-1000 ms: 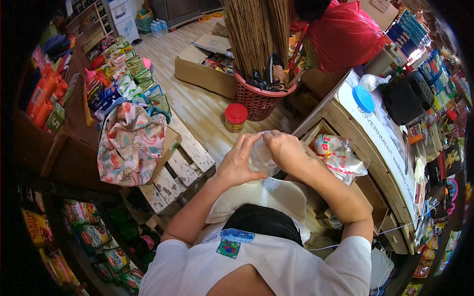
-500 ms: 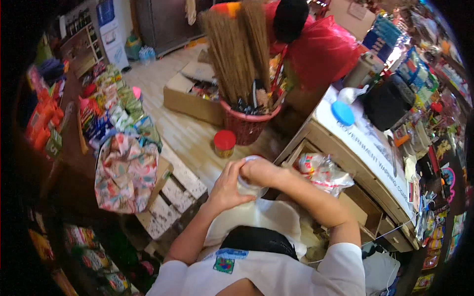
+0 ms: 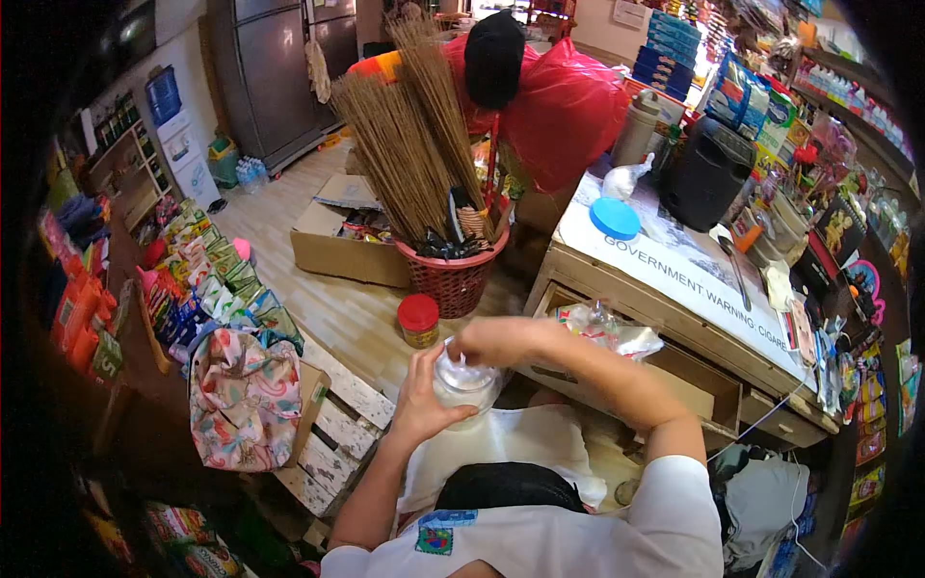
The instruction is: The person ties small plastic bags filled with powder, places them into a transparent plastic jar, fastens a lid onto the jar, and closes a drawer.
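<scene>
A clear jar (image 3: 466, 383) with white contents rests on my lap against a cream cloth (image 3: 554, 438). My left hand (image 3: 422, 400) is wrapped round the jar's left side, thumb toward me. Just over the jar's mouth is my right hand (image 3: 493, 341), its fingers bent down and closed; what they hold is hidden. A red-lidded jar (image 3: 419, 321) stands just beyond my hands. To the right, a plastic bag with printing (image 3: 607, 329) lies in the open drawer (image 3: 694, 385). A round blue lid (image 3: 615, 219) lies on the tabletop above it.
A red basket (image 3: 453, 281) of stick brooms (image 3: 409, 144) stands ahead, beside a cardboard box (image 3: 337, 255). On the left, a floral bag (image 3: 246, 400) sits by a slatted wooden bench (image 3: 337, 438). A black speaker (image 3: 708, 173) and a small white bag (image 3: 628, 178) are on the right-hand table.
My right hand has risen from inside the jar's mouth to just above it, so more of the jar shows. My view has tilted up, and the left hand still holds the jar.
</scene>
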Motion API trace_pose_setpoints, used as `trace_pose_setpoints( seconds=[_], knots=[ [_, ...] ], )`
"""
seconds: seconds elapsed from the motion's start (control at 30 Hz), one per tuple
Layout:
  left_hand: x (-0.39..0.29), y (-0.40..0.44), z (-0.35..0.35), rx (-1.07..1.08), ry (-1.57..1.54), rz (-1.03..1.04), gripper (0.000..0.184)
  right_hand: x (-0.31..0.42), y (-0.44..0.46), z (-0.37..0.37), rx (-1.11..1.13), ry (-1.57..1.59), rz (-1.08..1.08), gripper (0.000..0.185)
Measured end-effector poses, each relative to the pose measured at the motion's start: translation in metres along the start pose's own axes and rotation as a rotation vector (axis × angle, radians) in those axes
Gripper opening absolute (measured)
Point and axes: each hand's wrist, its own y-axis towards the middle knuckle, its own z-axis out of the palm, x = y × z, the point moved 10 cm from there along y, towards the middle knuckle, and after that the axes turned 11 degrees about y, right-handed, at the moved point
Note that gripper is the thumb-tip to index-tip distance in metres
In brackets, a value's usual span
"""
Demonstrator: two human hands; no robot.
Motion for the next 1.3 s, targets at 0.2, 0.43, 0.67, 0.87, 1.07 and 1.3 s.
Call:
trace_pose_setpoints(
  seconds=[0.2,0.43,0.67,0.87,1.07,1.3],
  knots=[
    [0.01,0.002,-0.002,0.003,-0.007,-0.035,0.104,-0.045,-0.15,-0.193,-0.983,-0.189,0.37,0.025],
    [-0.004,0.004,0.009,0.005,0.005,0.034,0.105,-0.156,-0.256,-0.266,-1.215,-0.419,1.121,0.07],
    [-0.004,0.011,0.009,0.003,0.009,0.075,0.104,-0.224,-0.268,-0.268,-1.389,-0.038,1.078,0.067],
    [0.005,0.011,0.011,0.017,-0.051,0.047,0.101,-0.192,-0.28,-0.298,-1.678,-0.189,0.352,0.051],
    [0.0,0.008,0.014,0.01,-0.096,0.048,0.1,-0.114,-0.227,-0.26,-1.364,1.4,-0.299,0.042],
    [0.006,0.002,0.008,0.036,-0.101,0.001,0.104,-0.03,-0.132,-0.159,-1.068,1.041,-0.062,0.092]
  ],
)
